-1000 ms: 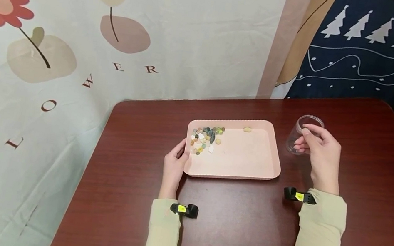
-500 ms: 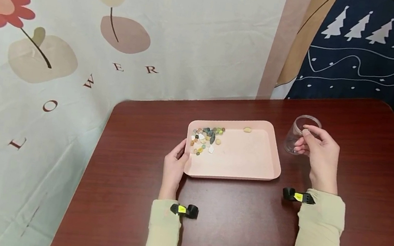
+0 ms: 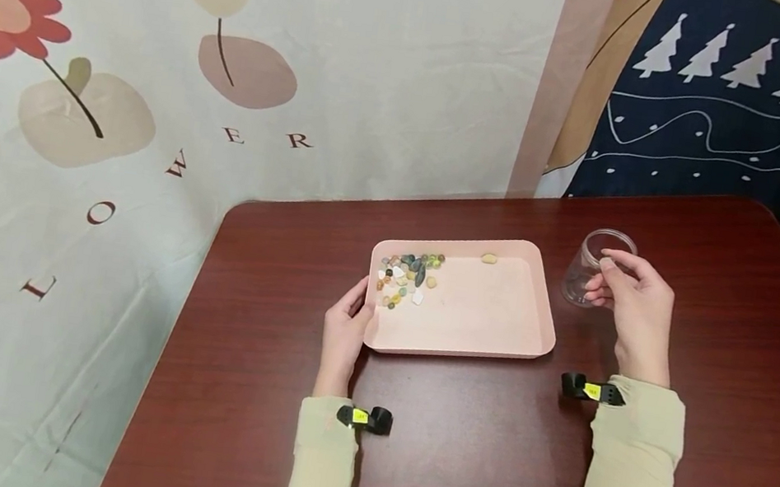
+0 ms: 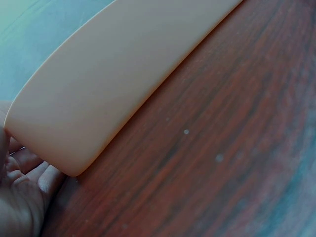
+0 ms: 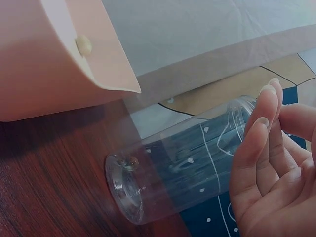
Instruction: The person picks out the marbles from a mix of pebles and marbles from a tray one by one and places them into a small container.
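Observation:
My left hand [image 3: 345, 329] holds the left edge of a pink tray [image 3: 488, 315], thumb at the rim and fingers along the outer wall. Inside, small pebbles and glass beads [image 3: 404, 275] of mixed colours are gathered at the left end. One pale yellow pebble [image 3: 488, 258] lies by the far wall. A clear plastic jar [image 5: 177, 163] without a lid stands right of the tray. My right hand [image 3: 639, 308] is curled at its mouth, thumb and fingertips close together over the near rim. I cannot tell what the fingertips pinch. A tiny round thing [image 5: 132, 162] shows near the jar's bottom.
Both stand on a dark red-brown table [image 3: 443, 451]. A pale flower-print cloth [image 3: 399, 70] hangs behind its back and left edges. At the back right hangs a navy cloth [image 3: 735, 134] with white trees.
The jar has shifted slightly left against my right fingers since a second ago, and stands a little more upright. My left hand and the tray have stayed in place.

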{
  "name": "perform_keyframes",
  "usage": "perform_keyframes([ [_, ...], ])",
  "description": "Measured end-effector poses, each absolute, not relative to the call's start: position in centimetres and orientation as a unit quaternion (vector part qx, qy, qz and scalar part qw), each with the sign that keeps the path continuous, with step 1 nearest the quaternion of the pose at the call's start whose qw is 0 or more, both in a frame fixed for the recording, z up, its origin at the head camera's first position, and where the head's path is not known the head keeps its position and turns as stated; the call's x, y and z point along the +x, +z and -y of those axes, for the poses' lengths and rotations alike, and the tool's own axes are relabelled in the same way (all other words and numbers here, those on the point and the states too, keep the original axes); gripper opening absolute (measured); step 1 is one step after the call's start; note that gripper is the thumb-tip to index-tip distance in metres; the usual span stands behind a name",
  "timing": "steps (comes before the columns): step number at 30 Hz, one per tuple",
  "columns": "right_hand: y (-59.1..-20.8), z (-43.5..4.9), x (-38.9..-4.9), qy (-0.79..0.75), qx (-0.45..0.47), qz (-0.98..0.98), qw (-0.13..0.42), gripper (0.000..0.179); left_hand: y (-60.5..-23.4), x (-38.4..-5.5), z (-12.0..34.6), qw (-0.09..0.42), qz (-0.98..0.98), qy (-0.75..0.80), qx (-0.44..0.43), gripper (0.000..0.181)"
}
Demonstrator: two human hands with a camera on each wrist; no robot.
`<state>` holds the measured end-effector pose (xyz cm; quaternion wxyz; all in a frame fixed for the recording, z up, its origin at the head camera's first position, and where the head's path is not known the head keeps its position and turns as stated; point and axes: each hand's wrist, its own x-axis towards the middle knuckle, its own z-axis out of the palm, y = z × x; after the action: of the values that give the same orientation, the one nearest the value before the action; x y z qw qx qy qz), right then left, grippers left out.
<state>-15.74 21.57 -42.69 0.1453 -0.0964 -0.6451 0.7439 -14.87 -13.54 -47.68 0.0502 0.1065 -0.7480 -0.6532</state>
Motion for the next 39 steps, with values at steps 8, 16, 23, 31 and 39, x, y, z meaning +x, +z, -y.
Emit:
perform_keyframes([
  [8, -42.78, -21.62, -15.83, 0.741, -0.089, 0.649, 0.147, 0.039, -47.85, -14.94, 13.57, 0.051, 0.749, -0.651, 0.109, 0.040],
  [16, -42.77, -21.66, -15.90, 0.754, -0.081, 0.635, 0.146, 0.040, -47.98, -15.08, 13.68, 0.056, 0.749, -0.653, 0.098, 0.041],
  [23, -42.81, -21.80, -15.79, 0.754, -0.084, 0.635, 0.145, 0.039, -47.88, -15.03, 13.62, 0.055, 0.748, -0.654, 0.099, 0.040],
  [31, -42.52, -21.71, -15.74, 0.760, -0.084, 0.627, 0.150, 0.040, -47.83, -15.03, 13.62, 0.055, 0.748, -0.654, 0.102, 0.040],
  [39, -42.14, -21.46, -15.47, 0.764, -0.074, 0.623, 0.150, 0.036, -48.03, -15.02, 13.68, 0.050, 0.749, -0.652, 0.107, 0.040],
])
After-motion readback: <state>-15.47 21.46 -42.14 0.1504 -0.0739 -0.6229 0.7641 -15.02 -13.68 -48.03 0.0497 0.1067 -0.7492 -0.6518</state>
